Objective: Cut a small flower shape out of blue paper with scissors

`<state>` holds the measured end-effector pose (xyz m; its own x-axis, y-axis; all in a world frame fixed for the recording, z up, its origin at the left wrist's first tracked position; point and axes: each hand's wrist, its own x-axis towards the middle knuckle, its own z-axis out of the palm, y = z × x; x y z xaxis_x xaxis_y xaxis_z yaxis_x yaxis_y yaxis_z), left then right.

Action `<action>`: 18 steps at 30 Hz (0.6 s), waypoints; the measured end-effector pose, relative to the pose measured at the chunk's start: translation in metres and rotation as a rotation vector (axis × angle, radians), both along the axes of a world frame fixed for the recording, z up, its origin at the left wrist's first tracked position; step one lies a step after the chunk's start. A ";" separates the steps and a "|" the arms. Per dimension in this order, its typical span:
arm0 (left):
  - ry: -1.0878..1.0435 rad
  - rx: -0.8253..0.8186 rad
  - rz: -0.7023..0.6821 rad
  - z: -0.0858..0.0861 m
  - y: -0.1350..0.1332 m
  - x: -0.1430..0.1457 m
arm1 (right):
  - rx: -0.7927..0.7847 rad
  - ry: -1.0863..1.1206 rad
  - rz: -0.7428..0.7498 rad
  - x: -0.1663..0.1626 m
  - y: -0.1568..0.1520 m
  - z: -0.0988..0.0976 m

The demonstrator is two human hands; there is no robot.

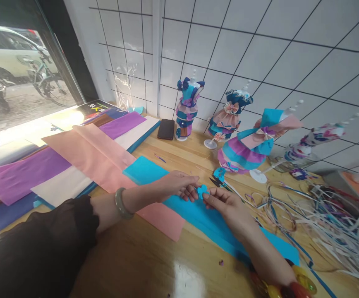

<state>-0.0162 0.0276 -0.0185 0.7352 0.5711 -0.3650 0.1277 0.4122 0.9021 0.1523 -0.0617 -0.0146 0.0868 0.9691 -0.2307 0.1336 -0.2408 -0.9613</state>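
A small blue paper flower [202, 191] is pinched between my two hands above a long blue crepe paper sheet [204, 215] on the wooden table [130, 256]. My left hand [179, 184] grips the flower from the left, fingers closed; a green bangle sits on that wrist. My right hand [224, 200] pinches it from the right; a beaded bracelet shows at that wrist. Small scissors [218, 182] lie just behind my right hand.
Pink [105, 159], purple [24, 174] and white crepe sheets lie at the left. A black phone [166, 129] and several dressed mini mannequins [188, 108] stand by the tiled wall. A tangle of ribbons [331, 223] fills the right side.
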 end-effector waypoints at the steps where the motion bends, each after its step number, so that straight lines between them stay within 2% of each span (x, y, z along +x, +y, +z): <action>1: 0.005 0.001 0.010 -0.001 0.000 0.000 | -0.001 0.011 -0.007 0.000 0.000 -0.001; 6: 0.011 0.030 0.021 -0.007 -0.001 0.000 | -0.001 0.050 -0.039 -0.003 0.001 -0.004; 11: -0.050 0.196 -0.007 -0.020 -0.006 0.002 | 0.033 0.070 -0.082 -0.009 0.001 -0.004; 14: -0.100 0.151 0.069 -0.024 -0.009 0.004 | 0.059 0.077 -0.125 -0.011 0.001 -0.006; 18: -0.133 0.079 0.127 -0.022 -0.014 0.006 | 0.083 0.085 -0.157 -0.015 0.000 -0.011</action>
<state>-0.0103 0.0138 -0.0401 0.6940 0.6855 -0.2201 -0.0433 0.3449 0.9376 0.1378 -0.0617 -0.0255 0.2225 0.9611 -0.1634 0.0183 -0.1716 -0.9850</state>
